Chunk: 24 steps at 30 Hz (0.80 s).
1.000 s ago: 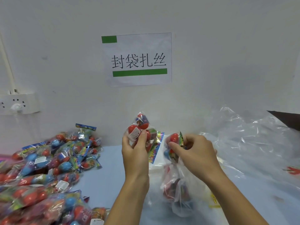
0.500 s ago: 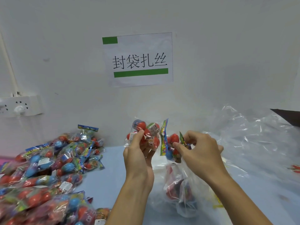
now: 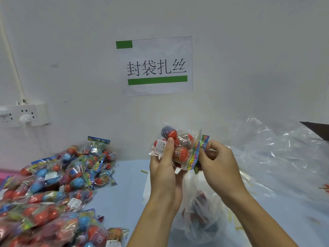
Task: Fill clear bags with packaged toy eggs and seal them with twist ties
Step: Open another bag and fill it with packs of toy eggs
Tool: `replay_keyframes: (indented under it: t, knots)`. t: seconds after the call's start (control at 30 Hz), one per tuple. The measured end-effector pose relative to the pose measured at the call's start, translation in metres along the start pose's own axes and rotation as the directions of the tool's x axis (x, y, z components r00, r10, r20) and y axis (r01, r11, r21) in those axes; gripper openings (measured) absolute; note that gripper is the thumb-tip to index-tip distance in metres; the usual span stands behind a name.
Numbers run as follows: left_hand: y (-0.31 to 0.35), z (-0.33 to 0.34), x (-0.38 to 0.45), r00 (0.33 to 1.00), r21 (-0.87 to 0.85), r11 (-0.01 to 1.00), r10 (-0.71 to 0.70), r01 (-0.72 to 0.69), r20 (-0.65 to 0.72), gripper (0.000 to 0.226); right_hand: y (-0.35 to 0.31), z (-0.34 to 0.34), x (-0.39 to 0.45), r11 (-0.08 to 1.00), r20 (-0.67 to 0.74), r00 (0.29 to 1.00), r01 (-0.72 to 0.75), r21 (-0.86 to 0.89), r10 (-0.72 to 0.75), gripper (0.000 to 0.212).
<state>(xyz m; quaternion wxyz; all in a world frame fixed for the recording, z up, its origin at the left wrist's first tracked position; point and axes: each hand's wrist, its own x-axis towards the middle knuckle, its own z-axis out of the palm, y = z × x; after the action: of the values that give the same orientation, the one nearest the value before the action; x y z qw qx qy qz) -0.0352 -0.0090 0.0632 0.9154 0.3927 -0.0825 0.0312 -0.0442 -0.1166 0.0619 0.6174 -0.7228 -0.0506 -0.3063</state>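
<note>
packet above the bag, both hands on it

i see the left hand clamped on the egg packet, its long axis upright. the right hand pinches the packet's printed header — the nearer grip to the clear bag, which lies directly below on the table. i judge the coming move goes straight down.

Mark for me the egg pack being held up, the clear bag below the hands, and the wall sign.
egg pack [image 3: 181,148]: head view, on the red eggs behind the wrapper.
clear bag [image 3: 199,220]: head view, on its crumpled plastic body.
wall sign [image 3: 156,68]: head view, on the printed characters.
</note>
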Motion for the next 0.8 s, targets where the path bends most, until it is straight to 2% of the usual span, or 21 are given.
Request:
replay_keyframes:
  t: [0.07,0.17,0.23,0.37,0.47,0.6,0.73,0.8]
  knots:
    - [0.0,0.0,0.001,0.999,-0.021,0.999,0.033,-0.033,-0.009,0.035,0.0,0.001,0.0,0.998,0.037,0.999,-0.034,0.055,0.032,0.033]
    - [-0.001,-0.001,0.002,0.992,0.03,0.992,0.124,-0.124,0.017,0.022,-0.004,0.002,-0.002,0.981,0.157,0.981,-0.136,0.141,0.113,0.047]
    - [-0.004,-0.001,0.001,0.986,0.111,0.98,0.157,-0.163,0.059,0.015,-0.005,0.003,-0.004,0.986,0.183,0.979,-0.11,0.128,0.086,0.052]
    - [-0.006,-0.005,0.001,0.984,0.277,0.948,0.125,-0.156,0.127,0.016,0.0,-0.002,0.0,0.988,0.049,0.997,-0.07,0.136,0.063,0.021]
    - [-0.003,-0.007,0.003,0.984,0.341,0.923,0.151,-0.176,0.099,0.028,0.001,-0.004,0.002,0.986,0.021,0.997,-0.073,0.148,0.07,0.011]
    - [0.002,-0.012,0.003,0.977,0.474,0.855,0.19,-0.213,0.095,0.06,0.001,-0.003,0.002,0.999,-0.053,0.999,0.004,0.039,-0.002,0.009]
    - [0.015,-0.017,0.001,0.971,0.503,0.856,-0.005,-0.121,0.241,0.079,0.001,-0.005,0.004,1.0,-0.141,0.99,0.016,-0.014,-0.017,0.012]
    - [0.018,-0.017,0.001,0.975,0.501,0.86,-0.023,-0.094,0.221,0.08,0.001,-0.006,0.005,0.999,-0.175,0.984,0.023,-0.036,-0.029,0.015]
